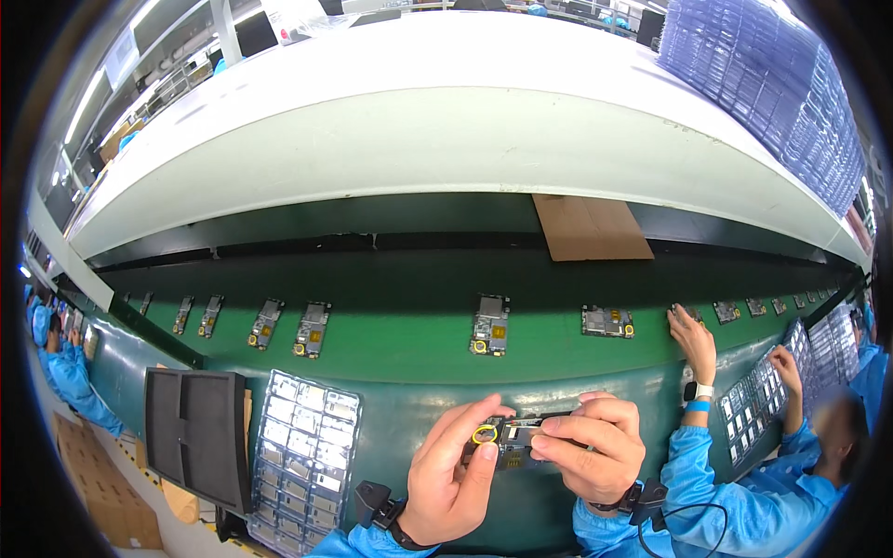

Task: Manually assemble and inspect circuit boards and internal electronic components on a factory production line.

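My left hand (446,479) grips the left end of a small circuit board (514,458) between thumb and fingers, above the near worktop. A yellow ring (485,434) shows on the board beside my left thumb. My right hand (600,451) is closed at the board's right side, its fingertips pinching a small flat grey part (523,433) against or just over the board. Its exact shape is hidden by the fingers. Left of my hands lies a clear plastic tray (352,437) with small grey metallic parts in its compartments.
Similar boards, such as one (490,325) straight ahead, line the green belt (400,344). A co-worker's hand (693,339) touches one at right. A black divided tray (195,437) stands far left. Overhead is a white shelf (446,130) with stacked clear trays (763,84); cardboard (595,230) hangs below.
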{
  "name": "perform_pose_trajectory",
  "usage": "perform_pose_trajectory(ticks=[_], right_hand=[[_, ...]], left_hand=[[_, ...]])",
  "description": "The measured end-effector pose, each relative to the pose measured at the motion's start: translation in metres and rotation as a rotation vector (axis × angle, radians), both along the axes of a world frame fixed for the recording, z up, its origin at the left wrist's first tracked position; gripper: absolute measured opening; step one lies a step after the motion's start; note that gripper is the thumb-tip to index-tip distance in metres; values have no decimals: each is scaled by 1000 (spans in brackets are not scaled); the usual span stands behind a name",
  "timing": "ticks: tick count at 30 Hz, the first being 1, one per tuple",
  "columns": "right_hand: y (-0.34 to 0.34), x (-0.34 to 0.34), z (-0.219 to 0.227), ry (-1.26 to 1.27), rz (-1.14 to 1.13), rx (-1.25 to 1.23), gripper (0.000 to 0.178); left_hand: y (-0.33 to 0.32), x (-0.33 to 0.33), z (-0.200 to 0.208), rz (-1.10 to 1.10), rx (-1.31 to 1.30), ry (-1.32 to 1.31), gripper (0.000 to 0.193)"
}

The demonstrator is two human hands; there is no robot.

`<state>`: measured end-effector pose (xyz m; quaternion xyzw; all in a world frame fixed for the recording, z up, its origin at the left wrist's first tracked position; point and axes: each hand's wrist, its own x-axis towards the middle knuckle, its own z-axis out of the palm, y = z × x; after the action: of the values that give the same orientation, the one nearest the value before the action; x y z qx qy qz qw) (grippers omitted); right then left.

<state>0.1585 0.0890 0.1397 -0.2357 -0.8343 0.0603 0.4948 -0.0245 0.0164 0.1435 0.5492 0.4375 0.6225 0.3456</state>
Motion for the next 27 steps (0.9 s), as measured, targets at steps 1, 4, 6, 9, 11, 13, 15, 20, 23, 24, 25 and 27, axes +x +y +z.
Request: perform_pose_trajectory(ticks=[1,4,6,9,11,13,15,20,23,24,25,27], right_hand=[[0,0,0,-2,1,0,27],[0,0,-1,-4,3,2,28],[0,0,-1,-3,3,3,28],[-1,-1,-2,4,7,6,29],[-2,-1,-1,11,5,7,29],[-2,-1,-1,10,5,7,29],[-1,-1,-1,11,6,7,29],[-2,0,-1,13,2,10,29],[-2,-1,-1,13,2,4,30],[-2,-1,-1,13,2,4,30],[-2,-1,-1,9,1,14,30],[-2,-2,-2,6,0,24,30]], left_hand=[[0,0,-1,2,11,9,43],[0,0,0,4,20,12,43],[0,1,0,2,18,7,43],[-1,0,0,10,17,10,43],[-1,0,0,10,28,17,43],[-1,1,1,12,29,18,43],[-1,1,1,15,30,20,43],[-1,2,1,21,35,22,42],[-2,1,2,18,6,34,42],[-2,1,1,18,6,34,42],[-2,1,1,27,17,40,42],[-2,1,-1,37,28,46,42]])
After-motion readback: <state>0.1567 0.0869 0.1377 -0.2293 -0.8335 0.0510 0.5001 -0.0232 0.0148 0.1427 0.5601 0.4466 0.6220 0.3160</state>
